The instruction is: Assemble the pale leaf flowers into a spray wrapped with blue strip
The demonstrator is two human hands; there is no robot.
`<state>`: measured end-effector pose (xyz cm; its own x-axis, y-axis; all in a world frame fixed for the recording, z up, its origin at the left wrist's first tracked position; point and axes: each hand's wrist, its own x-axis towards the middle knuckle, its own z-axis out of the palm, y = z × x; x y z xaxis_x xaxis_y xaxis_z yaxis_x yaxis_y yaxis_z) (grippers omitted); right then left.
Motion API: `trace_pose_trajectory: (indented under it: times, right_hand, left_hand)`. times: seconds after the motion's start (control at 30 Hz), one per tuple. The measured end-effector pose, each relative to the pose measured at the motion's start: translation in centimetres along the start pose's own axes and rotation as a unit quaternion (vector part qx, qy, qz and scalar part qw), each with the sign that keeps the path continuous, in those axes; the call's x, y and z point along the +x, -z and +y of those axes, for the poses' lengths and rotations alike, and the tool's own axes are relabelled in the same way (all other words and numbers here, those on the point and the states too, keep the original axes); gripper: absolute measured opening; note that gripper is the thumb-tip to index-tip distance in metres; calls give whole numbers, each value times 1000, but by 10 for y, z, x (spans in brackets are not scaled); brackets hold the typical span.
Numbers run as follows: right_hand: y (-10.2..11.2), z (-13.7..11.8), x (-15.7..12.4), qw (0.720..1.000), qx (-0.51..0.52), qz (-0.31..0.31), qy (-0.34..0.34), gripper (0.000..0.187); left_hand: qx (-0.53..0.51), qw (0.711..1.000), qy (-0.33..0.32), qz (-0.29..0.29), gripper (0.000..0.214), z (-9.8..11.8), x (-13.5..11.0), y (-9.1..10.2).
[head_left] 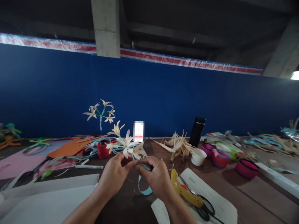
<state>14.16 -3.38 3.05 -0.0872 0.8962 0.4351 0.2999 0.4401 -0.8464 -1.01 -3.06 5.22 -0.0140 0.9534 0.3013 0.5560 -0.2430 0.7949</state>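
Pale flowers (126, 142) at left hand (116, 171), white cup (198, 158), contents unclear.

Ceiling (187, 17): dark
Striped tape (187, 63): shiny
White gap (295, 75): bright, far right of the right hand (157, 174)
White patch (139, 131): blocky

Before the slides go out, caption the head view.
Left hand and right hand close together by cream, pointed-petalled flowers, a pale-blue curled strip below, a blue wall behind.
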Motion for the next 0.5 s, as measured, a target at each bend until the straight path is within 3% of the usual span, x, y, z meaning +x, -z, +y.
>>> trace_pose_trajectory:
  times: [0.13,0.3,0.5]
  right_hand:
    - [-2,2,-1,1000,-9,14,8,10]
    - [-9,4,-3,999,-29,27,23,11]
    - [-8,1,0,999,20,26,-41,19]
  left_hand:
    - [3,999,6,-35,22,2,5,5]
    - [3,1000,16,-8,18,5,5,3]
    - [-41,999,16,-10,22,9,5,1]
